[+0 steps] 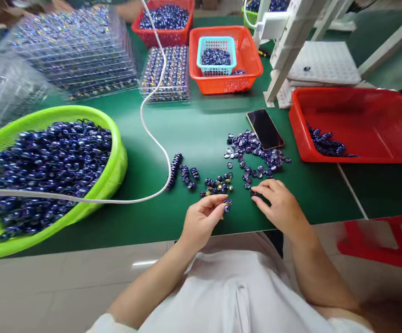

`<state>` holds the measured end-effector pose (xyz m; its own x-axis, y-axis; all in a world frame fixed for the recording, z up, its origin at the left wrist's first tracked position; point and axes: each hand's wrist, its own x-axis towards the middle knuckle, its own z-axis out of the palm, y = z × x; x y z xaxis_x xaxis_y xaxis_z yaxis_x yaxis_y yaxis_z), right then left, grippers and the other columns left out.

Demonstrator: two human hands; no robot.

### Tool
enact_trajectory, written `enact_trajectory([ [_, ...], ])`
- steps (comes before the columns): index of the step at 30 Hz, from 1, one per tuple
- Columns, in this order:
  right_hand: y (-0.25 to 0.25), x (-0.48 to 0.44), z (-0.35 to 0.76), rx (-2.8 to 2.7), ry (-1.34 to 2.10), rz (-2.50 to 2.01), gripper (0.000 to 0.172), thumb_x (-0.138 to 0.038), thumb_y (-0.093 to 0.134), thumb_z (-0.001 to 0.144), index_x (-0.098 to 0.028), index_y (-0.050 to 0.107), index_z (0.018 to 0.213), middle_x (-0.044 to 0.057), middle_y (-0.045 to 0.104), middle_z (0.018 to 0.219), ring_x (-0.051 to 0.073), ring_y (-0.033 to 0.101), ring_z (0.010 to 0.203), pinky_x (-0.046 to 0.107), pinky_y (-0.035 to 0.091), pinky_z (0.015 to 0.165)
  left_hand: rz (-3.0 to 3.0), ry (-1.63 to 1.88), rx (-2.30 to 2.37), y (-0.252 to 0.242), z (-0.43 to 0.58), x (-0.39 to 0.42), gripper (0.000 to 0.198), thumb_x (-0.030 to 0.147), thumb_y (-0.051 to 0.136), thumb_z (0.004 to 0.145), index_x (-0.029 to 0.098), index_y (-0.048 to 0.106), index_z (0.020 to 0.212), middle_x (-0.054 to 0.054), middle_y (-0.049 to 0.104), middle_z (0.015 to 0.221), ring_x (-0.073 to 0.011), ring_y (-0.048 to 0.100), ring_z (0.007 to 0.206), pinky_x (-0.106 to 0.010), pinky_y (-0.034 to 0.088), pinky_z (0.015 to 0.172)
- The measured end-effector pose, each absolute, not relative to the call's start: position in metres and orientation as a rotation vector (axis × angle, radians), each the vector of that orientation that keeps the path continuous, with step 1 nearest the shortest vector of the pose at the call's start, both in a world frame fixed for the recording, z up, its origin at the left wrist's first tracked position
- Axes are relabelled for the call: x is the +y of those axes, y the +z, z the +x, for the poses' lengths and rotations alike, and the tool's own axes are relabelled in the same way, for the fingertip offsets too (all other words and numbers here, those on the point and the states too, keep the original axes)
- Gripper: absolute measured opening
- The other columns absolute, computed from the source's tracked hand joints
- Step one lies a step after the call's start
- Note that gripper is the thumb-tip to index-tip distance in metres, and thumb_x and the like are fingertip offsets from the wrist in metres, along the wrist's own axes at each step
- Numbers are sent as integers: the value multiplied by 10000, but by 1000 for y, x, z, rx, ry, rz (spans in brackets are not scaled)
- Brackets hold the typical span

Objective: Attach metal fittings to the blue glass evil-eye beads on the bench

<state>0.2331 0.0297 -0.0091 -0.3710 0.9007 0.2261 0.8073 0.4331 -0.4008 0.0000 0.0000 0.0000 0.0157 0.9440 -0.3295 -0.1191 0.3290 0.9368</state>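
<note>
My left hand [201, 222] is closed in a pinch near the table's front edge, holding a small shiny dark-blue bead piece [227, 206] between thumb and forefinger. To its right, my right hand [284, 208] has its thumb and fingertips together on a small dark disc [253, 193] at the tabletop. Just beyond the left fingertips lies a cluster of blue pieces with gold parts [218, 185]. Loose flat dark-blue discs [251, 143] spread out beyond the right hand. Stacked rows of dark-blue rings [175, 171] lie left of the cluster.
A phone [265, 129] rests against the discs. At left stands a green basket [119, 152] of dark-blue pieces; at right, a red tray [370, 155]. An orange basket [225, 85] and clear bead trays [166, 95] stand behind. A white cable [148, 127] crosses the table.
</note>
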Motion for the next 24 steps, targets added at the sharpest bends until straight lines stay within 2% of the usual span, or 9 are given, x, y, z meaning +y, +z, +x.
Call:
enact_trajectory([
  [3,-13,30,227,-2267,216,-1462,123,-179,600,922,-171,714,967,92,645,932,248,592,881,405,528,782,813,1032,1202,1,-2,1,185,284,763,794,155,773,925,-17,712,754,-89,581,596,-209,495,607],
  [6,-12,26,218,-2153,266,-1373,121,-160,593,921,-174,704,965,85,650,885,236,610,853,389,533,757,717,1055,1099,0,-4,1,175,294,772,799,161,761,913,-25,735,811,-89,596,615,-216,499,632],
  [10,-5,10,198,-1875,573,-1188,180,-117,633,893,-228,683,1026,33,683,901,164,645,781,302,546,703,614,1068,982,1,-3,-1,155,279,768,819,171,751,928,-60,764,995,-143,672,840,-243,534,758],
  [12,-5,1,186,-1750,673,-1167,231,-103,648,880,-256,676,1051,6,696,905,138,650,740,273,550,681,571,1063,940,4,0,-2,157,278,769,822,169,746,932,-68,769,1018,-178,684,949,-287,540,858],
  [14,-7,-4,175,-1652,706,-1164,316,-94,653,879,-275,651,1138,-4,709,926,128,662,737,265,565,701,534,1061,911,5,3,-3,175,290,781,813,164,743,928,-68,775,1002,-190,690,974,-321,531,918],
  [19,-12,-5,164,-1722,495,-1152,360,-39,645,867,-269,654,1144,41,721,1011,167,683,886,310,574,794,472,1091,915,6,6,-4,202,278,814,777,156,748,924,-45,776,936,-163,700,925,-295,528,921],
  [24,-9,-4,165,-1764,415,-1174,252,-65,667,860,-236,662,1045,62,683,949,178,666,856,317,571,744,394,1107,912,9,4,-2,165,241,801,783,150,738,906,-66,785,911,-180,721,917,-305,546,903],
])
